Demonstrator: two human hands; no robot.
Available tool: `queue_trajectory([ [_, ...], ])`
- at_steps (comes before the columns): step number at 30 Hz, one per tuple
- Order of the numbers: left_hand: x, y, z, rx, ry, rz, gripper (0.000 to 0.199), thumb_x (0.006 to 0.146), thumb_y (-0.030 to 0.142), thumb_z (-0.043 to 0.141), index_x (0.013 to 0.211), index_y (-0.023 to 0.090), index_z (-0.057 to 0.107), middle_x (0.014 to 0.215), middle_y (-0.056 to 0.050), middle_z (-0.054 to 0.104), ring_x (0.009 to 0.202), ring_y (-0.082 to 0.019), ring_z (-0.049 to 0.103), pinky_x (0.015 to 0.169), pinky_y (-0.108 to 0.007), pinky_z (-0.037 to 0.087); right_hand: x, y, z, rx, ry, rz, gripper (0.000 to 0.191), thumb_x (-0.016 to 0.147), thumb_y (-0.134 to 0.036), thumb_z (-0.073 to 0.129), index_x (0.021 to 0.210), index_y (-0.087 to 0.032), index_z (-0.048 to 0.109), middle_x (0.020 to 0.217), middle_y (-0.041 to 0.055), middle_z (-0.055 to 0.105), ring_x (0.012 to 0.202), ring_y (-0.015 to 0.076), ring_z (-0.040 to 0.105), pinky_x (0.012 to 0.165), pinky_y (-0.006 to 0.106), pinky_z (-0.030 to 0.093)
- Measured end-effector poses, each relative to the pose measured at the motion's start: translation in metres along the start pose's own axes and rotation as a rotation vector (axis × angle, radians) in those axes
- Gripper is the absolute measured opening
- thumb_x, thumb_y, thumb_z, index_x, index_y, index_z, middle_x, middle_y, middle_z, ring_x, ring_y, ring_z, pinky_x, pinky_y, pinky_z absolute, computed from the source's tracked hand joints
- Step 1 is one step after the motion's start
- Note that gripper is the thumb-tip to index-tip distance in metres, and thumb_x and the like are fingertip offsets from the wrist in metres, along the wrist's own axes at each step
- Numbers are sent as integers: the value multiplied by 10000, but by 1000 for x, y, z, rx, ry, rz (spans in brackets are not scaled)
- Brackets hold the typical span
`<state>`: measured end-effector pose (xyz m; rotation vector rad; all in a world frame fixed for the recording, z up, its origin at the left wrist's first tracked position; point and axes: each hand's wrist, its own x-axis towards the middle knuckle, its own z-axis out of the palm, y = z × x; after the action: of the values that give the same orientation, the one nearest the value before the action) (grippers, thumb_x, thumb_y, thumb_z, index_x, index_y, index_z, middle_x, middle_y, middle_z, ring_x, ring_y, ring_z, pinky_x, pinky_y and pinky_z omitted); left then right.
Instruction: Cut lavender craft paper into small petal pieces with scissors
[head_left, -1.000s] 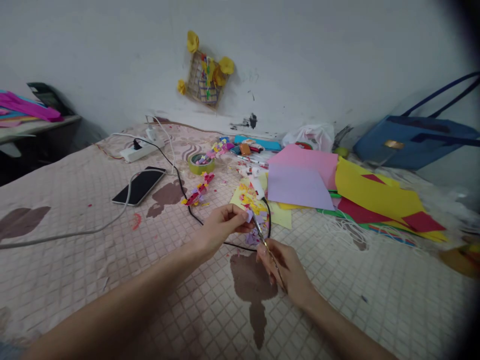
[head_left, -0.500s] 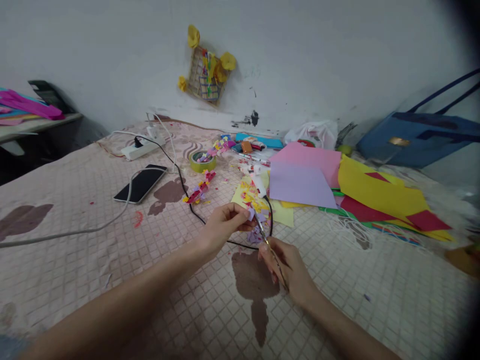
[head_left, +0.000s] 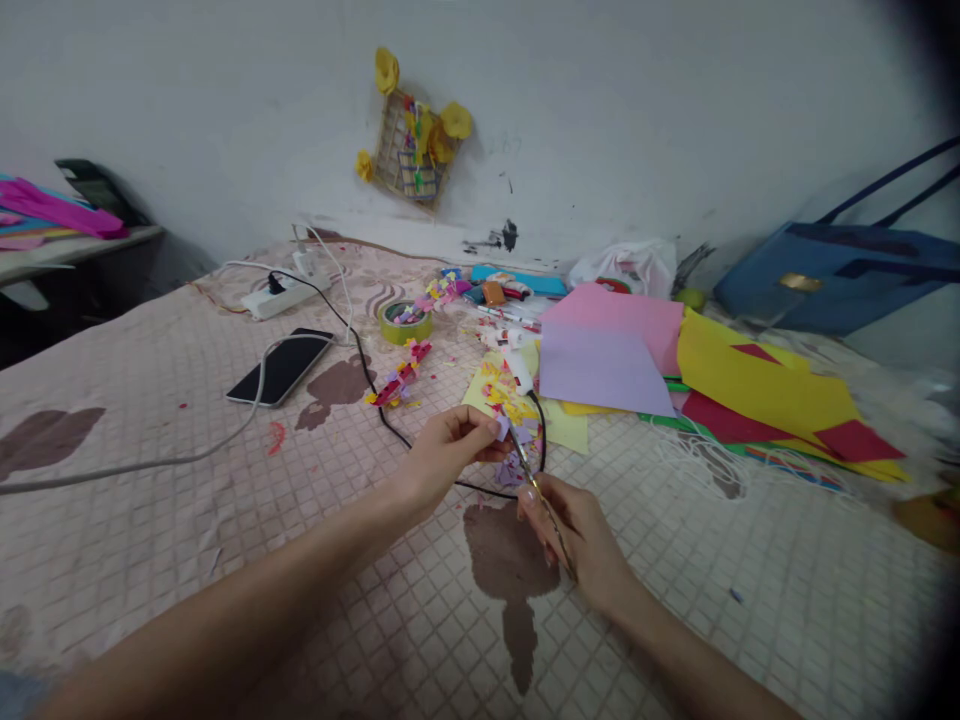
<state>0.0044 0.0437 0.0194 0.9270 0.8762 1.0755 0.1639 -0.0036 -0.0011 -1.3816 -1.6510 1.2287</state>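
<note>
Between the thumb and fingers of my left hand (head_left: 459,445) a small piece of lilac paper (head_left: 502,428) is pinched. My right hand (head_left: 574,530) is closed around a pair of scissors (head_left: 533,478), whose blades point up and away to the left. The blade tips reach the lilac paper's edge; whether they are cutting into it I cannot tell. Under the blades lie lilac paper scraps (head_left: 511,468). Just beyond are yellow and pink scraps (head_left: 504,392) on a pale yellow sheet (head_left: 566,428), beside a white glue gun (head_left: 517,370) with a black cord.
Coloured paper sheets (head_left: 600,365) are stacked at the right, near white string (head_left: 697,465) and a blue bag (head_left: 840,280). On the left are a phone (head_left: 281,368), a power strip (head_left: 285,297) and cables. A tape roll (head_left: 406,325) and a decorated red strip (head_left: 397,383) lie mid-table.
Almost nothing differs. Both hands keep the same place and hold, with the scissors still at the lilac paper.
</note>
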Motion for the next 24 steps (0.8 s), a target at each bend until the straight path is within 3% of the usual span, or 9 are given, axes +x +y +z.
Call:
queue_trajectory([
  [24, 3, 3, -5, 61, -59, -6, 189, 733, 277, 638, 739, 114, 543, 726, -36, 641, 681, -107, 603, 723, -271, 483, -1, 1, -1, -93, 0, -24, 387, 845, -511, 389, 631, -195, 456, 481, -48, 390, 381, 89, 384, 366, 205, 270],
])
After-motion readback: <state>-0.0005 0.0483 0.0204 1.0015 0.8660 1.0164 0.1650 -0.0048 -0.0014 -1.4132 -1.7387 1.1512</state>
